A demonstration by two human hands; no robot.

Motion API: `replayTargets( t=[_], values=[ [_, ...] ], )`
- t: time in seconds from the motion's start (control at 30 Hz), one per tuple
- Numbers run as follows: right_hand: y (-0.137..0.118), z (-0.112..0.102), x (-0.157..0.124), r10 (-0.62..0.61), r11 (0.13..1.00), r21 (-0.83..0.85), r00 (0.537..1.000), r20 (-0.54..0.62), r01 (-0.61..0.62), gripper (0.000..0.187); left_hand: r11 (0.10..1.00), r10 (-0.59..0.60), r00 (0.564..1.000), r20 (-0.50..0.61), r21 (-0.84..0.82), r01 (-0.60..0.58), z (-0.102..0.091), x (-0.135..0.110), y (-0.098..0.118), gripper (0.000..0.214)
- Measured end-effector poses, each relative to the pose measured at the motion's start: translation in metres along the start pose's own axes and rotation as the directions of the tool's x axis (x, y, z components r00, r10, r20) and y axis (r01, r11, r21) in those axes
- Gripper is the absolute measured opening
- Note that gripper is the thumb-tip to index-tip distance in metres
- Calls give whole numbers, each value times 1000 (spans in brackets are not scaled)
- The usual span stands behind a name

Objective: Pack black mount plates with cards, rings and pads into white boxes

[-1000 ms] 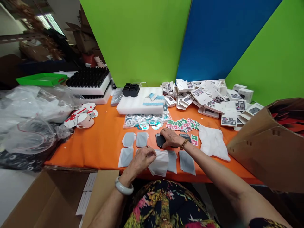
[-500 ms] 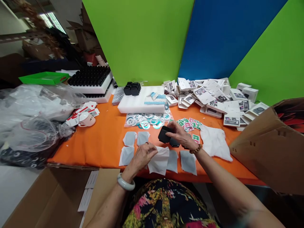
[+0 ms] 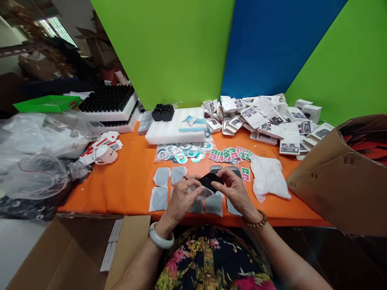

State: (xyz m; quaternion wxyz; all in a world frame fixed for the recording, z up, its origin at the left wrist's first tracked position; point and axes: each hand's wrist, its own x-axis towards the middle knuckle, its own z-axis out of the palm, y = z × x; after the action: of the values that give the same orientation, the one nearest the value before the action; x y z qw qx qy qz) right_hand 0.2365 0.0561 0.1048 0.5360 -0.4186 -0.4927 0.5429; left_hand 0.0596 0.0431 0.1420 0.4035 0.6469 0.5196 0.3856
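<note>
My left hand (image 3: 180, 196) pinches the mouth of a small white foam pouch (image 3: 203, 192) just above the orange table (image 3: 133, 181). My right hand (image 3: 232, 188) grips a small black device (image 3: 210, 179) and holds it at the pouch's opening, between both hands. Two more black devices (image 3: 216, 168) lie flat on the table just beyond my hands. Several filled grey-white pouches (image 3: 162, 176) lie in rows around my hands, some partly hidden beneath them.
A white foam block (image 3: 175, 131) with black parts stands behind a bag of metal rings (image 3: 181, 153) and green-pink cards (image 3: 228, 155). White cartons (image 3: 266, 121) pile at the back right. A cardboard box (image 3: 335, 181) flanks the right, plastic bags (image 3: 39, 161) the left.
My right hand picked a black device off the table and carried it left and toward me, to the pouch held by my left hand. The camera shifted slightly.
</note>
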Motion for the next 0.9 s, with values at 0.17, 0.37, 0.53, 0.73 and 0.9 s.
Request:
replayTargets(
  t=[0.17, 0.37, 0.53, 0.73, 0.9],
  values=[
    [-4, 5, -12, -1, 991, -137, 1000, -23, -2, 18, 996, 39, 999, 29, -76, -36, 8, -2, 11, 6],
    [-5, 5, -20, -52, 991, -127, 998, -38, 47, 18, 991, 53, 998, -26, -121, -55, 9, -2, 25, 10],
    [-12, -1, -21, -168, 962, -230, 984, -64, 149, 14, 989, 105, 994, -27, -101, -107, 6, 0, 34, 11],
    [-32, -3, -12, -166, 905, -381, 982, 91, 189, 44, 985, 129, 992, 1, -118, -128, 7, 4, 40, 12],
    [-33, 0, -7, -100, 908, -385, 977, 189, 167, 26, 986, 135, 989, -58, -95, -140, 9, 5, 37, 11]
  ],
)
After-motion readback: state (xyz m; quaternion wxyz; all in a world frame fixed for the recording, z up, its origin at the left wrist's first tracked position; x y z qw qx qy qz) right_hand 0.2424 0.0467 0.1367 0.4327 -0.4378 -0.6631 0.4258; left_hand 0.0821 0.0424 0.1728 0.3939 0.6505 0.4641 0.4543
